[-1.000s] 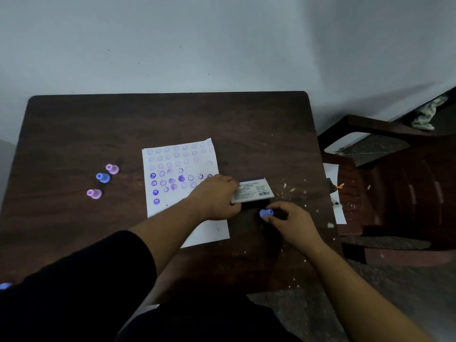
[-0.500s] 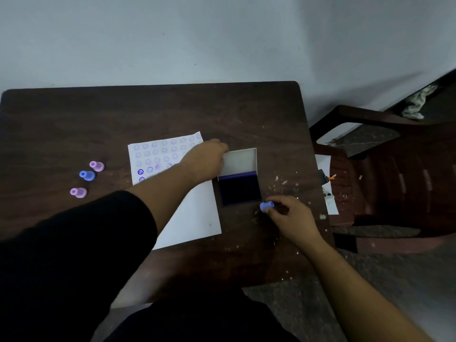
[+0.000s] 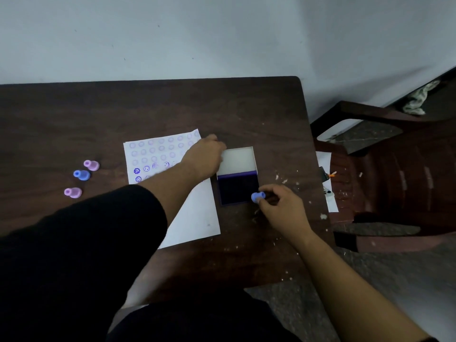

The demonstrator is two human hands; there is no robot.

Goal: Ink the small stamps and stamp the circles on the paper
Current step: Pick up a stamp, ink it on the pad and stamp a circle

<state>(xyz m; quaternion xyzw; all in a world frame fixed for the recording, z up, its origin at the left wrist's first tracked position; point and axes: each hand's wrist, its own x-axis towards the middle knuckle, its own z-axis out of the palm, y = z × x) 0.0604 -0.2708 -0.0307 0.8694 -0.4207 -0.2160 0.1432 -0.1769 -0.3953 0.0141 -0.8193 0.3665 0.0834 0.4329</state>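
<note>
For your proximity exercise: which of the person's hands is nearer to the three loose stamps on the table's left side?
Left. The left hand rests at the ink pad's lid, across the paper from the three loose stamps. The right hand is farther right.

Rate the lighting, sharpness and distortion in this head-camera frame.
Head view: dim, flat lighting without glare; the dark wooden table edge bows from wide-angle distortion; the printed circles on the white paper sheet stay readable; the black sleeve loses all detail; the open purple ink pad looks nearly black.

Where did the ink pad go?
The open dark purple ink pad lies on the brown wooden table, right of the white paper sheet, between both hands.
</note>
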